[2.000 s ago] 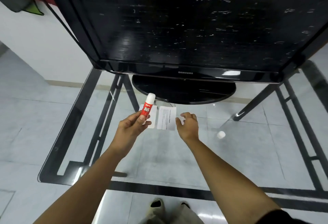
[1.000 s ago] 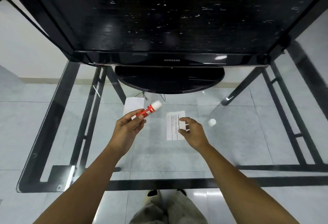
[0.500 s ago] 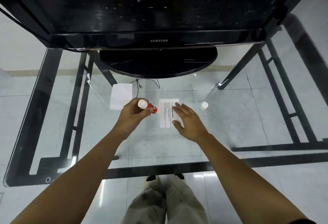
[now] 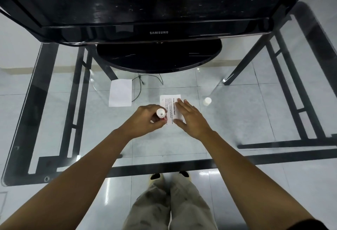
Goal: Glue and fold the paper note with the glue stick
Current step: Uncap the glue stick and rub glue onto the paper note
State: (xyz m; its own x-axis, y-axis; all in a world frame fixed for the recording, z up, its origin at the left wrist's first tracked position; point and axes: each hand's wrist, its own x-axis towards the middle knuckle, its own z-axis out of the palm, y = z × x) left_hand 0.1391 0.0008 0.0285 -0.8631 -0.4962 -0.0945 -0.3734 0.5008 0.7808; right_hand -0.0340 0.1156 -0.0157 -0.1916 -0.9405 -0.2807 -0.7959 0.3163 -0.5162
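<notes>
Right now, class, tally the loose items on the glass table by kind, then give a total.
Paper sheets: 2, the printed note and the blank sheet
Glue sticks: 1, the glue stick in the left hand
Caps: 1, the white cap
Total: 4

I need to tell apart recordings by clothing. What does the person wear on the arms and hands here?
Both forearms are bare to well above the wrist. The left hand and right hand carry no glove, ring, watch or bracelet that shows. Only a dark sleeve edge shows high on the right arm, at the picture's bottom corner. No left sleeve is in view.
</notes>
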